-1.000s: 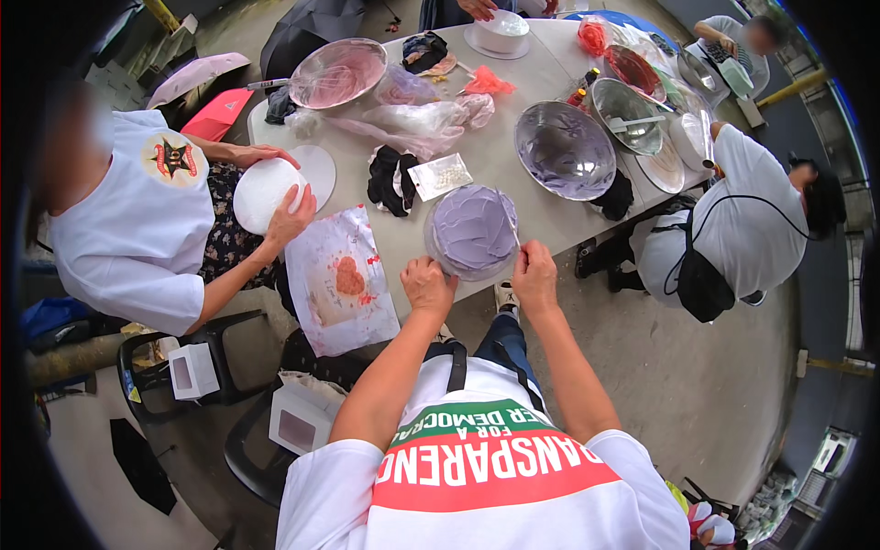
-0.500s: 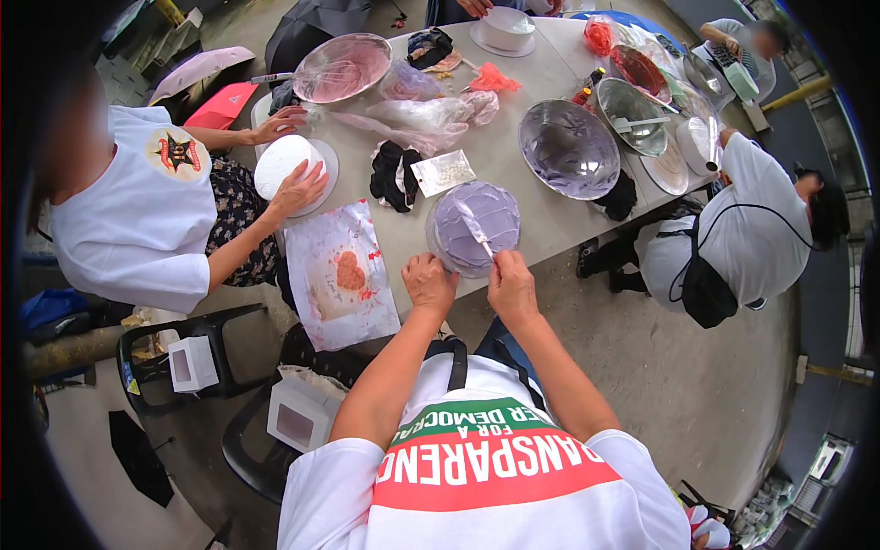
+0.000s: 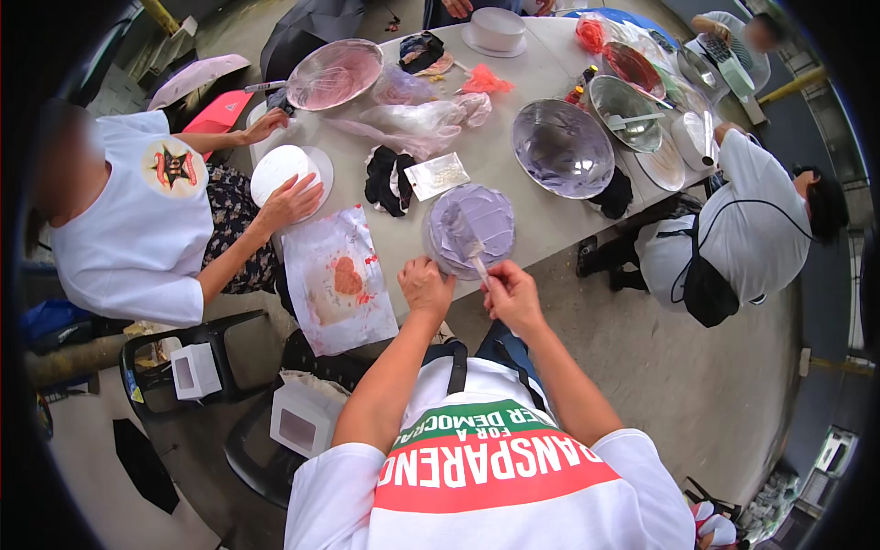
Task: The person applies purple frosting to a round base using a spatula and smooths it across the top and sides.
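A round cake covered in lilac icing sits near the table's front edge, its top unevenly spread. My right hand is closed round the handle of an icing spatula, whose blade reaches over the cake's near edge onto the top. At the cake's near left, my left hand has its fingers curled against the edge of the cake board, most of which is hidden under the cake. Just beyond the cake lies a clear packet of small pale pieces, beside a crumpled black cloth.
A metal bowl smeared with lilac icing stands to the right. Left of my hands lies a stained paper sheet. A co-worker at the left touches a white round cake form. Further back are a pink bowl with a whisk and plastic bags.
My right hand has drawn the spatula toward me and slightly left, so less of its blade lies over the cake. My left hand stays at the cake's near-left edge.
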A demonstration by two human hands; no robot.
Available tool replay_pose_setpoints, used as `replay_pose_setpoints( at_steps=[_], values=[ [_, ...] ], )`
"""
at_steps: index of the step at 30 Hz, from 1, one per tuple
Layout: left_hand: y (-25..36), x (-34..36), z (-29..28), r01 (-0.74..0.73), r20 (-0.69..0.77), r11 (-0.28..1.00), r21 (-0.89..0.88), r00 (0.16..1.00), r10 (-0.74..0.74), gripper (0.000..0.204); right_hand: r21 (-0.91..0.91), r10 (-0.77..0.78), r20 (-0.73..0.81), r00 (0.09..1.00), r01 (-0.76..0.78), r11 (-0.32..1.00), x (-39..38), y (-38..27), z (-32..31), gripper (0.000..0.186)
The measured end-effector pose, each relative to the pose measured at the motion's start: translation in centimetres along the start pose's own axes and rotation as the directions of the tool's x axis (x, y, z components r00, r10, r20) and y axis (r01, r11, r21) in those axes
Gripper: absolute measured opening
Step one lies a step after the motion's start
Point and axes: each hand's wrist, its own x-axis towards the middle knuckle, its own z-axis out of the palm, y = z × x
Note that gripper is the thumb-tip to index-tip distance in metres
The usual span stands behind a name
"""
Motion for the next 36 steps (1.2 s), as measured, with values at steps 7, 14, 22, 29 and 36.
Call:
replay_pose_setpoints(
  at_steps=[7, 14, 22, 29, 36],
  values=[
    [0.7, 0.3, 0.1, 0.018, -0.011, 1.000, -0.007, 1.000, -0.018, 0.033, 0.274, 0.198, -0.294, 0.935, -0.116, 0.955, -0.4, 3.6, -6.4, 0.006],
    [0.2, 0.6, 0.2, -0.072, 0.035, 0.997, 0.027, 0.997, 0.071, 0.036, -0.150, 0.018, -0.486, 0.874, -0.104, 0.983, 4.2, 9.9, -4.9, 0.007],
    [0.6, 0.5, 0.4, -0.103, 0.003, 0.991, 0.082, 0.995, 0.103, 0.036, -0.337, -0.175, -0.403, 0.899, 0.032, 0.941, 1.8, 9.1, -1.1, 0.003],
    [0.6, 0.3, 1.0, -0.031, 0.021, 0.996, 0.089, 0.999, 0.030, 0.038, -0.376, -0.198, -0.282, 0.939, 0.081, 0.923, -4.2, 8.7, -1.3, 0.004],
    [0.5, 0.2, 1.1, 0.008, 0.013, 0.998, 0.059, 1.000, -0.009, 0.038, -0.356, -0.143, -0.224, 0.964, 0.055, 0.933, -5.8, 6.1, -7.7, 0.009]
  ],
)
